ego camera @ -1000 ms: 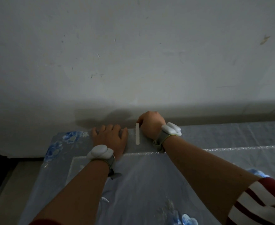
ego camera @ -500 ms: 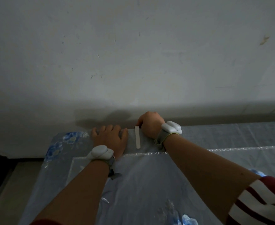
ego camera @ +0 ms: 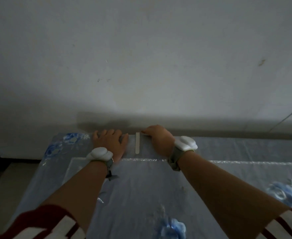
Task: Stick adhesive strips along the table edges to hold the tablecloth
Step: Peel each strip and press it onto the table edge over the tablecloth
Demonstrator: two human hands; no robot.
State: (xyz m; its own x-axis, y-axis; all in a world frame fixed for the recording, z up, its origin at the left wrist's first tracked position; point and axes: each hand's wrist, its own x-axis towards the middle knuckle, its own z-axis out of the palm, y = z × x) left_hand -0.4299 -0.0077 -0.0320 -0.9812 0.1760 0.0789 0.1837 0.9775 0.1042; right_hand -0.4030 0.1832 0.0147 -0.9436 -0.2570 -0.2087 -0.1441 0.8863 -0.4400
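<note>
A pale adhesive strip (ego camera: 137,142) lies on the grey-blue flowered tablecloth (ego camera: 141,195), running from the far table edge toward me. My left hand (ego camera: 110,142) rests flat on the cloth just left of the strip, fingers spread over the far edge. My right hand (ego camera: 159,138) sits just right of the strip, fingers curled down over the far edge, fingertips near the strip's far end. Whether it pinches anything is hidden. Both wrists wear white devices on grey bands.
A grey wall (ego camera: 141,66) rises directly behind the far table edge. The table's left edge (ego camera: 43,163) drops to a pale floor (ego camera: 2,183). A clear plastic sheet edge (ego camera: 228,162) runs across the cloth.
My right hand has opened out and slid slightly right along the far edge. The strip stays in place and my left hand remains flat beside it.
</note>
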